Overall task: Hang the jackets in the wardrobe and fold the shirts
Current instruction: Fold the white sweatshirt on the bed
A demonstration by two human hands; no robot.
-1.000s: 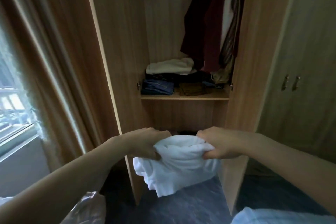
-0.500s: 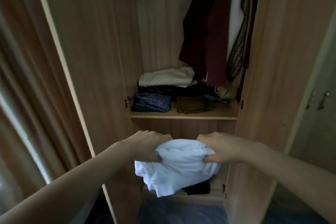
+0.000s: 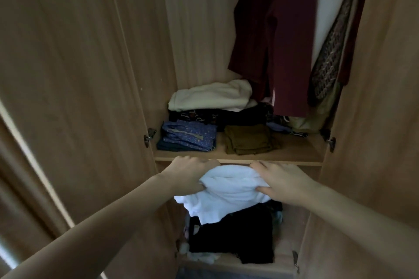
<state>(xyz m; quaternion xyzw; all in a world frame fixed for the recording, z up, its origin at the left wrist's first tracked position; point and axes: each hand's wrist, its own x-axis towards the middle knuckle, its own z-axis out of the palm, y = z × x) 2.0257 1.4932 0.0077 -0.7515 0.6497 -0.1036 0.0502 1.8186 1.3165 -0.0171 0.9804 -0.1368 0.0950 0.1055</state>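
Note:
A folded white shirt [image 3: 229, 192] hangs between my two hands just in front of the wardrobe's middle shelf [image 3: 294, 154]. My left hand [image 3: 188, 174] grips its left side and my right hand [image 3: 281, 181] grips its right side. The shirt's lower part droops over the compartment below. On the shelf lie a cream folded garment [image 3: 210, 98] on a dark pile, a blue patterned one [image 3: 188, 135] and an olive one [image 3: 249, 139]. Dark red jackets [image 3: 272, 36] hang at the upper right.
Both wardrobe doors stand open, the left door [image 3: 79, 75] wide and close to my left arm, the right door [image 3: 374, 97] beside my right arm. Black clothes [image 3: 235, 238] fill the lower compartment. A patterned tie [image 3: 328, 59] hangs by the jackets.
I have moved closer to the wardrobe. Both hands have carried the white shirt forward and up to the edge of the middle shelf, over the lower compartment.

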